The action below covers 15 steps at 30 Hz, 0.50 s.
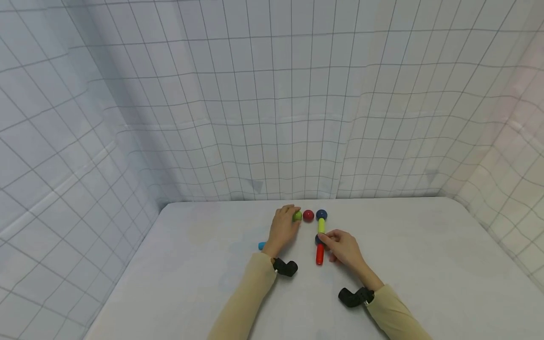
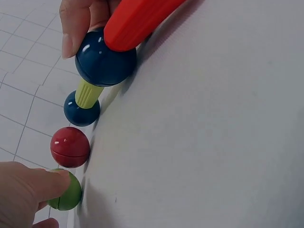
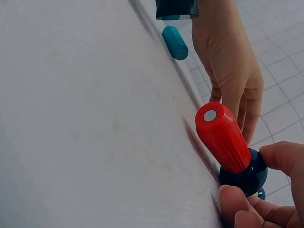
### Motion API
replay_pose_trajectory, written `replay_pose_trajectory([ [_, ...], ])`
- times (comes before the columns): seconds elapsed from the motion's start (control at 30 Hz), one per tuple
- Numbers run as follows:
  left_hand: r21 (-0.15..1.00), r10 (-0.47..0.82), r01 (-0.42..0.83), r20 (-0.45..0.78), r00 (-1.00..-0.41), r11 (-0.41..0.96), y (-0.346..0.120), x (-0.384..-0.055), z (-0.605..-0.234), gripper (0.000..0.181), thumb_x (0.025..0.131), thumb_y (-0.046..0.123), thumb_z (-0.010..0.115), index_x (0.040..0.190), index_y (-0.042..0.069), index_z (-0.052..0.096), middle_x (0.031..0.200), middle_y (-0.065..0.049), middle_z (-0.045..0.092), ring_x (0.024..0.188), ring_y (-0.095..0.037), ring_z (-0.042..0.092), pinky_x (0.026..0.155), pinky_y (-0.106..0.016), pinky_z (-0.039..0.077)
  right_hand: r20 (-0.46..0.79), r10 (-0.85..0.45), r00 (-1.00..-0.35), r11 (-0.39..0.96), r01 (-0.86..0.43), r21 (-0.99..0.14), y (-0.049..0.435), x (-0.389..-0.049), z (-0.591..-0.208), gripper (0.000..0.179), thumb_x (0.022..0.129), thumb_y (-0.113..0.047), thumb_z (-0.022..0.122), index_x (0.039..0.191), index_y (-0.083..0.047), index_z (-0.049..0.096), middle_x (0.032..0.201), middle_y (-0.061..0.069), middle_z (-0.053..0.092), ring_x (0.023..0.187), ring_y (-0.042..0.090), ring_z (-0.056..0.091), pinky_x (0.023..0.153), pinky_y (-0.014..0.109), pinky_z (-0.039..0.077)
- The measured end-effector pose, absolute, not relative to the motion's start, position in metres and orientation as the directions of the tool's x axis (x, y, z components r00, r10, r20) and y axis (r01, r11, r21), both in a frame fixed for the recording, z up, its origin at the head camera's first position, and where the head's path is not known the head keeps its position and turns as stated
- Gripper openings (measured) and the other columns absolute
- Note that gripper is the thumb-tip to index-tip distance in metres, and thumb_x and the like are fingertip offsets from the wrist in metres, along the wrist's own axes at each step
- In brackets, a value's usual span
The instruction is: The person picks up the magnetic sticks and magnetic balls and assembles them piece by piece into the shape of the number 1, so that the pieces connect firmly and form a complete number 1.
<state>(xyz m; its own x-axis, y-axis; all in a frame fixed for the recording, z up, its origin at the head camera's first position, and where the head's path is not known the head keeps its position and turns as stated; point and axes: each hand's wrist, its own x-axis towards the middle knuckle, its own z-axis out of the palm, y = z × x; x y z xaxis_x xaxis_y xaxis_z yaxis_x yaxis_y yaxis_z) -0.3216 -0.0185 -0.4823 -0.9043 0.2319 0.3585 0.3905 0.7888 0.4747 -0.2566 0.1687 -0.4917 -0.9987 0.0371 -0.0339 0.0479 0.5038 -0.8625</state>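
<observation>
My left hand (image 1: pixel 284 228) grips a green ball (image 2: pixel 71 197) at the far side of the table, thumb and fingers around it. Just right of it lies a red ball (image 1: pixel 308 215). A chain runs toward me: a dark blue ball (image 1: pixel 321 214), a yellow-green rod (image 1: pixel 321 225), a second dark blue ball (image 2: pixel 107 61) and a red rod (image 1: pixel 319 255). My right hand (image 1: pixel 346 248) pinches that second blue ball between thumb and fingers. In the right wrist view, the red rod's near end shows a round grey disc.
A light blue rod (image 3: pixel 175 43) lies on the white table (image 1: pixel 204 264), partly hidden behind my left wrist in the head view. White grid-patterned curtains (image 1: pixel 272 94) surround the table at the back and sides. Each wrist wears a black camera (image 1: pixel 285 267).
</observation>
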Motion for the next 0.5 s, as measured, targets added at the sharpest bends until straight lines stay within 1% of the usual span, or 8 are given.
replay_pose_trajectory([
  [0.17, 0.482, 0.224, 0.390, 0.365, -0.903, 0.784, -0.0211, -0.3227, -0.4832, 0.033, 0.088, 0.012, 0.068, 0.120, 0.008, 0.062, 0.125, -0.013, 0.056, 0.111, -0.031, 0.050, 0.094, -0.040, 0.040, -0.028, 0.029, -0.999, 0.502, 0.039, -0.864, 0.1691, -0.2574, -0.4927, 0.039, 0.088, -0.039, 0.065, 0.100, -0.002, 0.064, 0.066, 0.001, 0.060, 0.040, 0.016, 0.052, 0.038, 0.025, 0.039],
  [0.5, 0.531, 0.173, 0.336, 0.333, -0.927, 0.778, -0.0235, -0.3226, -0.4815, 0.030, 0.087, 0.015, 0.070, 0.114, 0.005, 0.062, 0.108, -0.013, 0.062, 0.098, -0.027, 0.054, 0.084, -0.038, 0.044, -0.039, 0.045, -0.998, 0.497, 0.056, -0.866, 0.1683, -0.2572, -0.4927, 0.036, 0.089, -0.037, 0.065, 0.101, -0.003, 0.064, 0.066, 0.001, 0.060, 0.041, 0.015, 0.052, 0.039, 0.025, 0.039],
])
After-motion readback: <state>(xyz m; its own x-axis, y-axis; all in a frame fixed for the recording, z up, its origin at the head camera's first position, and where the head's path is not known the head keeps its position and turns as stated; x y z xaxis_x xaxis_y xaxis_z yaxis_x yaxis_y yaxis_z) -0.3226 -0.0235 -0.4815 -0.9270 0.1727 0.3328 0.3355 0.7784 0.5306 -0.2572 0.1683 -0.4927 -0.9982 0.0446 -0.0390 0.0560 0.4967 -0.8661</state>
